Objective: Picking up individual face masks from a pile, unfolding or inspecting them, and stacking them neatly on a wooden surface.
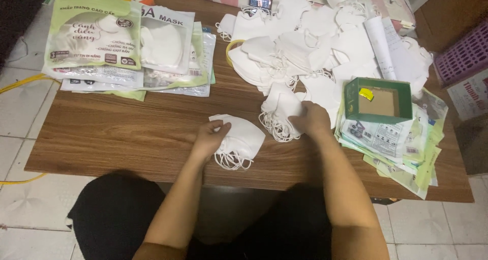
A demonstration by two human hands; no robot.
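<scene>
A person seated at a low wooden table (pixel 117 133) presses the left hand (pixel 209 137) on a small stack of white face masks (pixel 244 140) at centre frame, fingers curled over its left edge. The right hand (pixel 312 119) lies just right of that, fingers closed on a mask at the near edge of the loose mask heap (pixel 305 52), which spreads toward the upper right. An open green cardboard box (pixel 378 100), right of centre, holds only a small yellow item (pixel 366 93). Filled mask packets (pixel 117 46) sit upper left; flat empty sleeves (pixel 401 153) lie under the box.
</scene>
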